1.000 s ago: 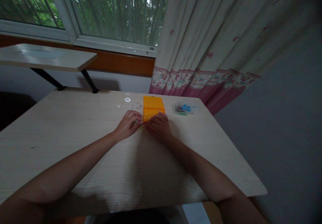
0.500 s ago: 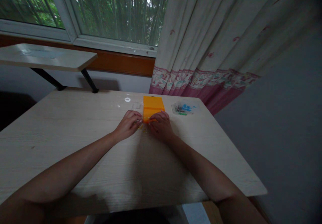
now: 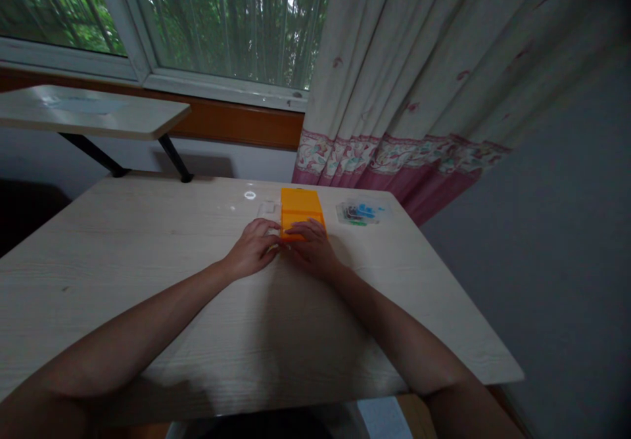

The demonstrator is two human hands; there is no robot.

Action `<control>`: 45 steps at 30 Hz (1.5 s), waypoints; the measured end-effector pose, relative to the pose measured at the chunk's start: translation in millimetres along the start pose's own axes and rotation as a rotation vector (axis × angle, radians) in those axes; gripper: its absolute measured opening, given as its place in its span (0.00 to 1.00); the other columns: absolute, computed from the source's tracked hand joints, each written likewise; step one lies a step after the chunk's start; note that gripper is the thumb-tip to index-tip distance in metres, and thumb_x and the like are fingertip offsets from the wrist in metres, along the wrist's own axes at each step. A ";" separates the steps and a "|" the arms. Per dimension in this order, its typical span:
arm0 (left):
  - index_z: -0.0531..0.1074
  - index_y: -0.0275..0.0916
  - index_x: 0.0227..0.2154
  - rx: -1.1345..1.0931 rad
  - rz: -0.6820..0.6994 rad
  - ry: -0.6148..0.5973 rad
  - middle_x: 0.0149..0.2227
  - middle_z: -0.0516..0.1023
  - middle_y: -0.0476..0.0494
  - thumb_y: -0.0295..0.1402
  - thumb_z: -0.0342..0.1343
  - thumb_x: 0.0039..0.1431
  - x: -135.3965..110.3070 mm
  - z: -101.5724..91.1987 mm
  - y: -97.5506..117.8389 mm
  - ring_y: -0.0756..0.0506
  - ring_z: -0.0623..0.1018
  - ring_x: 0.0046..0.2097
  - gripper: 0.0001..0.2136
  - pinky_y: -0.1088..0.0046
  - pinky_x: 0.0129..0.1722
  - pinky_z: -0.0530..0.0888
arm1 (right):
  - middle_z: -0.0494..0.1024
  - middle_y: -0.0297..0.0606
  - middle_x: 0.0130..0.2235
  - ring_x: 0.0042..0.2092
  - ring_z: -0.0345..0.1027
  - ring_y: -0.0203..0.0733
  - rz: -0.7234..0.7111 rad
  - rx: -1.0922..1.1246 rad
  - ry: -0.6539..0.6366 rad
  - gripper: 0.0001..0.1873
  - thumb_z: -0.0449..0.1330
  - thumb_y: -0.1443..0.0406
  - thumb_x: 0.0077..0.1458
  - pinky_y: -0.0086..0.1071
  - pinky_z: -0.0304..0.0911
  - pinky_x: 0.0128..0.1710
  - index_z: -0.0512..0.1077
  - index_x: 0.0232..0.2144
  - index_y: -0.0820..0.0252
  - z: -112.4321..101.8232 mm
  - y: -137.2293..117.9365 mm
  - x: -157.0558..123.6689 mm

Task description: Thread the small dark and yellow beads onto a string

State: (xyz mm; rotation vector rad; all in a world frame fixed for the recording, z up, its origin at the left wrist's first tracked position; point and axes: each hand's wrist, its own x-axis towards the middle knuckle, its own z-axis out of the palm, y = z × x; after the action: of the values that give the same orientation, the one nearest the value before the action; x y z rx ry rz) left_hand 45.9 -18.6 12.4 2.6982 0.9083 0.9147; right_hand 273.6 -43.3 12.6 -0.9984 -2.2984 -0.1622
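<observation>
An opened orange case (image 3: 300, 201) lies near the far side of the table, its lid part folded back. My left hand (image 3: 254, 247) is at the case's front left corner, fingers bent and thumb near the tips of my other hand. Over the front of the case rests my right hand (image 3: 313, 245), with curled fingers across its edge and the thumb lower down. Both sets of fingertips almost meet; whatever small thing they pinch is hidden. Just behind my left hand is a clear plastic box (image 3: 267, 209), partly covered by the fingers.
A clear tray (image 3: 362, 212) with blue, dark and green small pieces sits to the right of the case. At the back left, a raised shelf (image 3: 98, 110) stands on black legs. A curtain (image 3: 384, 97) hangs behind the table's far right edge.
Both hands have come closer together at the case's front edge. The small yellow pieces seen between them are now mostly covered. My right fingers lie further across the case.
</observation>
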 end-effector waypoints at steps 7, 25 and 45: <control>0.76 0.46 0.40 0.014 0.003 -0.039 0.54 0.69 0.42 0.36 0.55 0.60 -0.9 -1.4 0.9 0.38 0.66 0.57 0.07 0.52 0.59 0.62 | 0.79 0.38 0.40 0.46 0.68 0.42 0.149 0.020 0.140 0.08 0.57 0.63 0.60 0.43 0.56 0.56 0.76 0.36 0.55 3.2 10.5 0.7; 0.71 0.40 0.39 -0.052 0.041 -0.017 0.48 0.72 0.40 0.33 0.50 0.65 1.4 -2.6 3.8 0.41 0.68 0.54 0.07 0.57 0.56 0.65 | 0.79 0.38 0.37 0.42 0.68 0.41 0.120 0.021 0.113 0.11 0.55 0.61 0.62 0.42 0.57 0.54 0.77 0.33 0.56 3.2 8.6 1.9; 0.70 0.40 0.37 -0.199 0.018 0.010 0.42 0.72 0.41 0.36 0.48 0.66 4.5 -6.0 2.2 0.44 0.70 0.47 0.08 0.60 0.52 0.67 | 0.79 0.34 0.40 0.48 0.68 0.39 -0.070 -0.019 0.057 0.12 0.61 0.61 0.59 0.45 0.52 0.63 0.75 0.46 0.46 1.4 -4.5 0.9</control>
State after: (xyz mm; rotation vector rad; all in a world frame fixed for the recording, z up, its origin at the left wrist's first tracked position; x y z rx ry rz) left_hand 46.3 -18.0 20.2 2.5389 0.7518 0.9682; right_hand 269.3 -45.4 12.6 -0.9116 -2.2847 -0.2384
